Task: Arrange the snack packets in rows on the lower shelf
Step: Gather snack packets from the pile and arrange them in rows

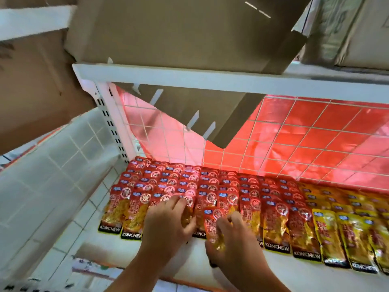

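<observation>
- Head view: the lower shelf (290, 269) carries red snack packets (210, 186) laid in overlapping columns that run from the back panel (315, 133) to the front edge. Yellow packets (347, 220) are laid the same way just beside them on the right.
- The left hand (168, 226) is on a front-row packet (188, 214). Its fingers curl over the packet's top and its thumb comes up against the lower side, so it looks clamped on that packet.
- The right hand (235, 247) pinches a loose held packet (216, 226) between curled fingers and thumb. The packet sits raised over the front row, just right of the left hand.
- The two hands are close but apart, and the held packet lies between them.
- The held packet's long axis runs roughly front to back like the columns, though it is tilted, with its top leaning slightly left.
- The column it hovers over lies directly ahead of and under the right hand, which is the nearer one. My judgement is that the next move is a short drop and a straightening so its bottom edge lines up with its neighbours.
- The left hand seems to be steadying the adjoining packet while this is done.
- The red rows look nearly full, so the task appears well along.
- Overhead, a cardboard box (179, 32) sits on the upper shelf (210, 79).
</observation>
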{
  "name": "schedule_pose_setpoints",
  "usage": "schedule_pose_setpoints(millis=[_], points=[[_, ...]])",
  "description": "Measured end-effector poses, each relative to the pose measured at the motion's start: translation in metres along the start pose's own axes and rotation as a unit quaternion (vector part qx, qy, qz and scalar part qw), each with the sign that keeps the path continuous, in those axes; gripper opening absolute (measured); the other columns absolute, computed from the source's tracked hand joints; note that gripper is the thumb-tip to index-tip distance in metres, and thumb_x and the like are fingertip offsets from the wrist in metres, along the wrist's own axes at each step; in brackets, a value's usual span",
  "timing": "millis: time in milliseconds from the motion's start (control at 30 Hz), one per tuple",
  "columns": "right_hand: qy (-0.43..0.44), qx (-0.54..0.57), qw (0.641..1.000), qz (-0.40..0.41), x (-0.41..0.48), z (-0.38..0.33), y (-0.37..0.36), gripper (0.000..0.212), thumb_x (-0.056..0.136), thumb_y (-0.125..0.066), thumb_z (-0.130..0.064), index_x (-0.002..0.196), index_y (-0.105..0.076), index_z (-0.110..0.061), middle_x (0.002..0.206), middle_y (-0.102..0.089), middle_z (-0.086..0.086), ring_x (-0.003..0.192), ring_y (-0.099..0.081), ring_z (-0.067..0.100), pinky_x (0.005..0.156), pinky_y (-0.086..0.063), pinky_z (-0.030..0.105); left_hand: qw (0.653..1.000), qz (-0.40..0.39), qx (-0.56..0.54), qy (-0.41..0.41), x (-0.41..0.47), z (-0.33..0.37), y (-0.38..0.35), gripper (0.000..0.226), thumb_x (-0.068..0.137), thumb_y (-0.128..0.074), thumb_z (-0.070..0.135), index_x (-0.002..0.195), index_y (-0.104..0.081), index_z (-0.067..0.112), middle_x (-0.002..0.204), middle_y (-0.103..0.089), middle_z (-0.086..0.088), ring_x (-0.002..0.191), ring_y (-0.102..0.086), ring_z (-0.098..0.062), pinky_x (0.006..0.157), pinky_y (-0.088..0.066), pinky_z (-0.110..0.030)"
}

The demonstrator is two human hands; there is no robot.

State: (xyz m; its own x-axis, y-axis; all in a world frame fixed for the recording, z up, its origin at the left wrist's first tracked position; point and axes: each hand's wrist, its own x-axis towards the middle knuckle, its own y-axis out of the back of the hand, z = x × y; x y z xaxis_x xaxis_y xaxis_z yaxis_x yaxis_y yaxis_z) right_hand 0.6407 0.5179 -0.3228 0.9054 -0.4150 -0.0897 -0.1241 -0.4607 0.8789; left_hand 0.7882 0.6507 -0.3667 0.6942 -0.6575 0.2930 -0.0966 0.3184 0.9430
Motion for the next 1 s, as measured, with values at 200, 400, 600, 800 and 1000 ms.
schedule_pose_setpoints(millis=[200,400,600,800,1000], points=[[-0.024,-0.017,0.999,0.031,0.013,-0.016,-0.014,0.035,0.089,-0.055,-0.059,0.107,-0.044,-0.032,0.106,-0.035,-0.007,0.089,-0.051,0.007,0.081,-0.054,0.023,0.998,0.024,-0.012,-0.048,-0.002,-0.017,-0.007,0.054,0.083,-0.059,0.060,0.114,-0.076,0.020,0.109,-0.076,0.003,0.085,-0.070,-0.018,0.070,-0.057,-0.035],[-0.042,-0.033,0.997,0.064,0.028,-0.033,-0.030,0.041,0.088,-0.059,-0.057,0.114,-0.051,-0.027,0.114,-0.044,0.000,0.100,-0.056,0.017,0.085,-0.056,0.027,0.994,0.071,-0.028,-0.079,-0.007,-0.031,-0.020,0.046,0.080,-0.069,0.049,0.113,-0.076,0.018,0.112,-0.075,0.000,0.090,-0.068,-0.024,0.075,-0.053,-0.037],[-0.063,-0.060,0.994,0.067,0.038,-0.032,-0.038,0.053,0.088,-0.062,-0.058,0.127,-0.050,-0.024,0.124,-0.046,0.007,0.110,-0.056,0.025,0.091,-0.056,0.033,0.991,0.086,-0.047,-0.090,-0.007,-0.030,-0.026,0.044,0.076,-0.068,0.044,0.110,-0.075,0.018,0.112,-0.072,0.000,0.092,-0.063,-0.025,0.077,-0.049,-0.040],[-0.065,-0.067,0.994,0.060,0.040,-0.031,-0.040,0.054,0.090,-0.061,-0.057,0.132,-0.048,-0.025,0.131,-0.045,0.008,0.116,-0.053,0.026,0.097,-0.053,0.033,0.990,0.094,-0.064,-0.088,-0.007,-0.030,-0.027,0.042,0.073,-0.074,0.040,0.109,-0.075,0.018,0.112,-0.071,0.000,0.094,-0.062,-0.025,0.077,-0.049,-0.040],[-0.051,-0.068,0.995,0.057,0.038,-0.031,-0.041,0.052,0.090,-0.063,-0.047,0.134,-0.046,-0.026,0.131,-0.046,0.007,0.116,-0.052,0.025,0.099,-0.051,0.032,0.989,0.098,-0.073,-0.087,-0.007,-0.030,-0.027,0.039,0.079,-0.067,0.041,0.110,-0.074,0.019,0.112,-0.071,0.002,0.095,-0.061,-0.024,0.078,-0.048,-0.039]])
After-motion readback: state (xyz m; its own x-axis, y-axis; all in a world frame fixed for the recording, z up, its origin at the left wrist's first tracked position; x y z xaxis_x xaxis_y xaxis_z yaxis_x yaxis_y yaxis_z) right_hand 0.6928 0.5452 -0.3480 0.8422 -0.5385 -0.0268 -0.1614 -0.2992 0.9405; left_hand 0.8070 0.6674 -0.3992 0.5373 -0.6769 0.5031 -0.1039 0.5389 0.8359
